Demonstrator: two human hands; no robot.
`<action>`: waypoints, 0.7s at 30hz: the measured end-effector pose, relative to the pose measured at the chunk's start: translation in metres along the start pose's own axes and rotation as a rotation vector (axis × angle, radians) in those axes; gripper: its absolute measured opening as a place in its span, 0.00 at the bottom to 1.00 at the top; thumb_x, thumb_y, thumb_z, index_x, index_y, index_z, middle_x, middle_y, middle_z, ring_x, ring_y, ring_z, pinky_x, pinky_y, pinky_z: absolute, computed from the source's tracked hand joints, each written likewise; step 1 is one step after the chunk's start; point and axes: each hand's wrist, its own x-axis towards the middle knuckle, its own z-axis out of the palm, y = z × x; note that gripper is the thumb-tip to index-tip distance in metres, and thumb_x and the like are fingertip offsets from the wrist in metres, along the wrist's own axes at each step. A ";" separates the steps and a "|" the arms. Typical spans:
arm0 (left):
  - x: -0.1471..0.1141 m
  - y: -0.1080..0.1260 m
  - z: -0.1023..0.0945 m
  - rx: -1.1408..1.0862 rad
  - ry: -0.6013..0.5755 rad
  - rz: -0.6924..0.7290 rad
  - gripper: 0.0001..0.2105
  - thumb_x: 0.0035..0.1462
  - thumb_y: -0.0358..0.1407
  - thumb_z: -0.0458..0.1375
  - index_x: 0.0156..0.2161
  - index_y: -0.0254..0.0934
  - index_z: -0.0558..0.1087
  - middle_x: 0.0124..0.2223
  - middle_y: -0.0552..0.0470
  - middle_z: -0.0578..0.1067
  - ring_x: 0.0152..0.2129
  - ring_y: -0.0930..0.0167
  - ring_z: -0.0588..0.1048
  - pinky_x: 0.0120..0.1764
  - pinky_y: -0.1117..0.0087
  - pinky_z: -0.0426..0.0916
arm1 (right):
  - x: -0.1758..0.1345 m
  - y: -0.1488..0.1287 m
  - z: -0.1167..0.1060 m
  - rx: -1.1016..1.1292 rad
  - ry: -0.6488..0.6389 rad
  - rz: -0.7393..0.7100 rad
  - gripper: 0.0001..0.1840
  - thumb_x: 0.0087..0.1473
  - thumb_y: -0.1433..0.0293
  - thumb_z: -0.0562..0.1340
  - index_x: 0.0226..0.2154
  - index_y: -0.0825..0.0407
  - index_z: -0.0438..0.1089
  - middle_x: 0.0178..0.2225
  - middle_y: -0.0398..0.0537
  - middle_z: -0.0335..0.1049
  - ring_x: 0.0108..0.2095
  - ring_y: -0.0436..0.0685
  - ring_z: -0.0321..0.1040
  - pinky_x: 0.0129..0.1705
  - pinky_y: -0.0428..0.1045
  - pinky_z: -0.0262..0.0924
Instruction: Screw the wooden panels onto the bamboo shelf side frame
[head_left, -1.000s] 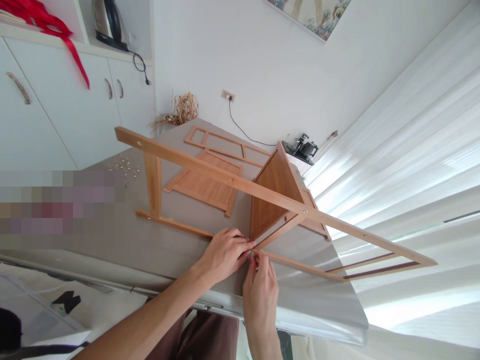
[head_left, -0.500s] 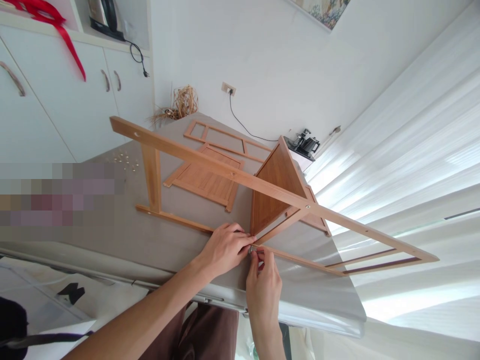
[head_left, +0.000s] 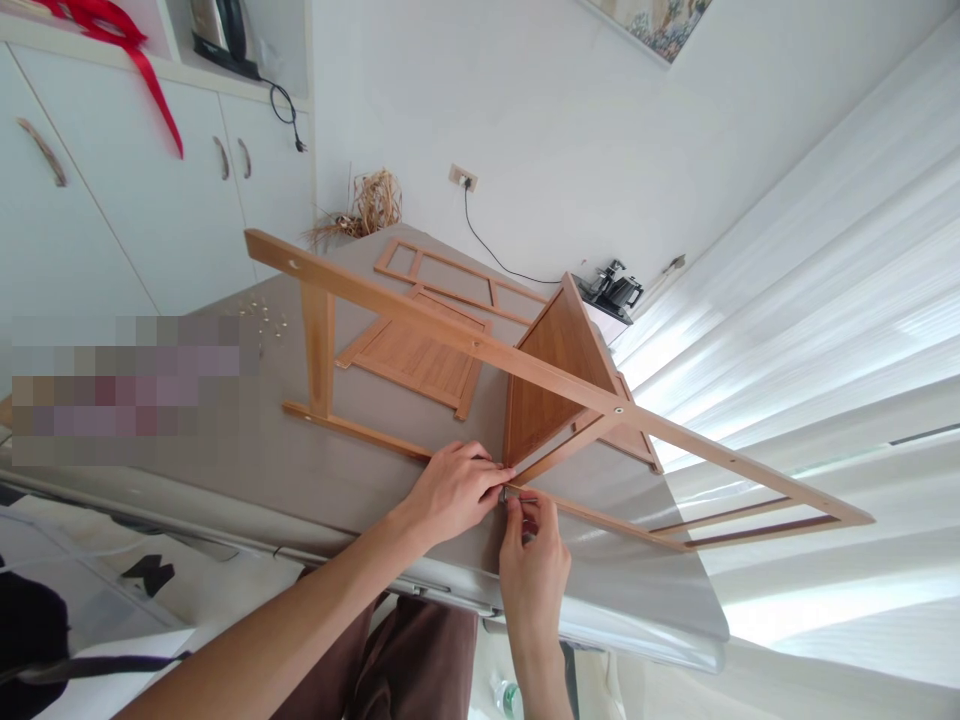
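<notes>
A light wooden frame (head_left: pixel 420 315) stands on its long edge across the table, joined to an upright wooden panel (head_left: pixel 551 365) behind it. My left hand (head_left: pixel 454 490) grips the frame's lower rail beside the panel's bottom corner, its fingers bent over the wood. Right at that joint, my right hand (head_left: pixel 538 555) pinches a small metal hex key (head_left: pixel 508 492) between thumb and fingers. The key's tip meets the rail's outer face; whatever it sits in is hidden by my fingers.
On the grey table (head_left: pixel 375 500) lie a slatted panel (head_left: pixel 416 350), a ladder-like frame (head_left: pixel 457 275) and another panel (head_left: pixel 626 440). Small metal fittings (head_left: pixel 266 315) are scattered at the left, near a pixelated patch. A coffee machine (head_left: pixel 619 288) stands beyond the table, close to the curtain (head_left: pixel 825 330).
Both hands stay at the same joint, with the hex key held there. The view has shifted slightly, and the frame's left end appears a little farther right.
</notes>
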 end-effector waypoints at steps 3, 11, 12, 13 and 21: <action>0.000 0.000 0.000 0.000 0.004 0.000 0.14 0.61 0.31 0.60 0.51 0.45 0.78 0.43 0.53 0.83 0.42 0.68 0.77 0.44 0.64 0.70 | 0.001 -0.001 -0.001 0.004 0.001 0.008 0.21 0.62 0.49 0.53 0.38 0.49 0.67 0.32 0.46 0.76 0.28 0.55 0.72 0.32 0.48 0.61; 0.001 0.001 -0.002 0.005 0.019 -0.003 0.14 0.60 0.31 0.62 0.50 0.46 0.79 0.42 0.53 0.82 0.41 0.69 0.77 0.44 0.65 0.71 | 0.001 0.004 0.001 0.013 -0.012 0.009 0.21 0.63 0.49 0.53 0.40 0.49 0.67 0.33 0.47 0.76 0.29 0.56 0.72 0.32 0.49 0.60; 0.001 0.001 -0.002 0.006 0.019 -0.002 0.14 0.60 0.31 0.61 0.50 0.46 0.79 0.42 0.53 0.82 0.41 0.69 0.78 0.44 0.65 0.71 | 0.001 0.004 0.001 0.012 -0.015 0.012 0.20 0.63 0.50 0.53 0.40 0.49 0.66 0.33 0.46 0.76 0.29 0.56 0.72 0.32 0.48 0.60; 0.001 0.001 -0.002 0.007 0.019 -0.002 0.14 0.60 0.31 0.61 0.50 0.46 0.79 0.42 0.53 0.82 0.41 0.69 0.78 0.44 0.65 0.71 | 0.001 0.004 0.001 0.011 -0.018 0.014 0.20 0.63 0.50 0.53 0.40 0.48 0.66 0.33 0.46 0.76 0.29 0.55 0.71 0.32 0.48 0.60; 0.000 -0.001 0.002 0.002 0.002 0.009 0.15 0.62 0.31 0.60 0.53 0.46 0.77 0.43 0.53 0.83 0.42 0.68 0.77 0.44 0.64 0.70 | 0.001 -0.003 0.000 0.022 0.006 0.018 0.22 0.62 0.49 0.53 0.38 0.49 0.67 0.31 0.46 0.76 0.25 0.54 0.70 0.31 0.48 0.60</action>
